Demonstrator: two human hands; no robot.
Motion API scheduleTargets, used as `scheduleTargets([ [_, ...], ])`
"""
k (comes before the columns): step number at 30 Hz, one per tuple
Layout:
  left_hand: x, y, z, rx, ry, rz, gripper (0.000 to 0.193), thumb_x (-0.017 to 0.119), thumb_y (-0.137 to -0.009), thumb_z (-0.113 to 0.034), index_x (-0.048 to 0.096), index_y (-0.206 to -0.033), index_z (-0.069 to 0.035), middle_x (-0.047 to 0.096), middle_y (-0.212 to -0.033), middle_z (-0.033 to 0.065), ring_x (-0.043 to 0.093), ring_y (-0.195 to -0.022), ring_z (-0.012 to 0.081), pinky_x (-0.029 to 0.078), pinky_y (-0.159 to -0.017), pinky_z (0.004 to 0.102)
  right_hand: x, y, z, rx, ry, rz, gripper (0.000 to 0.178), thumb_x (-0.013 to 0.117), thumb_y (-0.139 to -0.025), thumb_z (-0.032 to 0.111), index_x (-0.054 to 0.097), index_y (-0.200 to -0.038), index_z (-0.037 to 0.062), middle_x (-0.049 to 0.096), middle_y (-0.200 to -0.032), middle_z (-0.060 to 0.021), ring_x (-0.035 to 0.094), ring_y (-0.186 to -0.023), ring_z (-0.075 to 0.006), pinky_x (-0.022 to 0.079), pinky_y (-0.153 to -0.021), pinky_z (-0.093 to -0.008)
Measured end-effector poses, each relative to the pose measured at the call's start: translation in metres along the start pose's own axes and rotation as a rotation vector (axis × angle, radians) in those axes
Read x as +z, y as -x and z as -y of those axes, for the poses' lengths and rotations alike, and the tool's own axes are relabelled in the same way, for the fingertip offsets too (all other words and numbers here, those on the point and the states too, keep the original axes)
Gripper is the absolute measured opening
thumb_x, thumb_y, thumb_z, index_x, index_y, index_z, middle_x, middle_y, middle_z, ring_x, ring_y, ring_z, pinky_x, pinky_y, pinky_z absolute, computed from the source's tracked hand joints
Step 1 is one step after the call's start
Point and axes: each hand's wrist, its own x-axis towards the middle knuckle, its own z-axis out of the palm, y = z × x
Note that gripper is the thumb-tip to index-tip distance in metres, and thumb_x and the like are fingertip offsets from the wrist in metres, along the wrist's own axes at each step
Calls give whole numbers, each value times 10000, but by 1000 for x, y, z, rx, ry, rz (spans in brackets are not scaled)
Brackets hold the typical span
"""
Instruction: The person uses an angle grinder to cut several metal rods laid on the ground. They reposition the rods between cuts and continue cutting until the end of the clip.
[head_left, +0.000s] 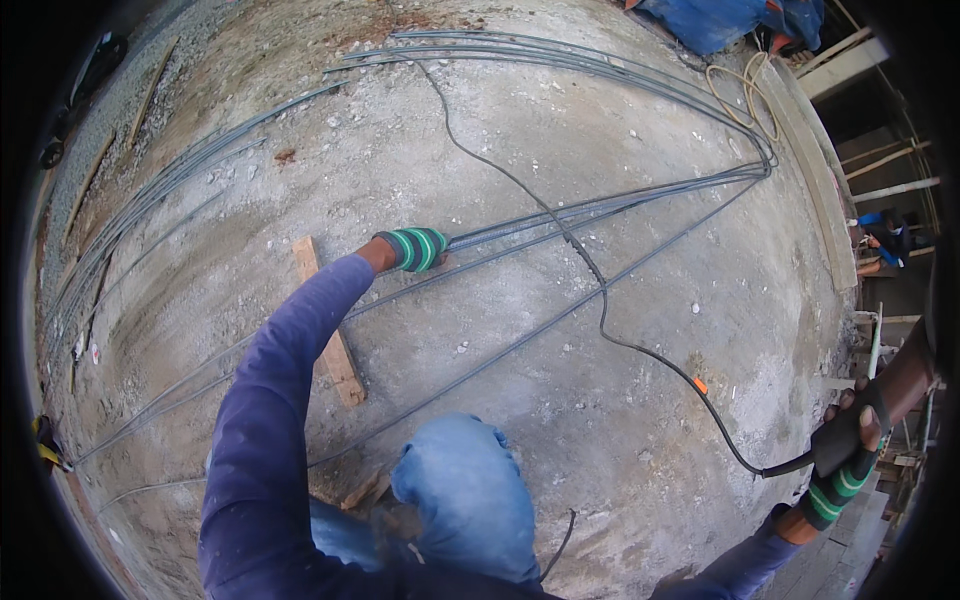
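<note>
My left hand (415, 249), in a green and dark striped glove, is closed round the thin steel rebars (560, 216) near the middle. From there the bars run right to a bend, where others fold back toward the top. At the right edge my right hand (846, 462), in a matching glove with bare fingertips, grips the dark handle of a corded power tool (905, 378). The tool's far end is cut off, so its exact kind is unclear. Its black cord (640, 347) snakes across the concrete and over the bars. A wooden plank (341, 368) lies below my left forearm.
More rebars (160, 195) lie at the left. A coiled hose (752, 95) and blue tarp (700, 22) are at the upper right. Along the right run a concrete edge (808, 165) and timber framing; another person (885, 240) is beyond it. My bent knee (467, 490) is below.
</note>
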Motion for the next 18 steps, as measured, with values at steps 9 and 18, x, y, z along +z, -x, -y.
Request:
scheduleTargets([
  [9, -47, -43, 30, -194, -538, -236, 193, 682, -914, -179, 834, -942, -63, 795, -981, 213, 793, -896, 378, 613, -768, 493, 32, 7, -8, 37, -10, -22, 664, 748, -961, 327, 495, -1489, 14, 603, -1234, -70, 602, -996, -172, 538, -841, -305],
  [18, -15, -32, -11, -240, -382, -221, 309, 927, -715, -250, 828, -935, -56, 794, -925, 196, 787, -911, 391, 613, -761, 490, 49, 12, -26, 134, -39, 25, 757, 758, -923, 277, 404, -1550, 42, 585, -1296, -77, 594, -963, -172, 535, -776, -299],
])
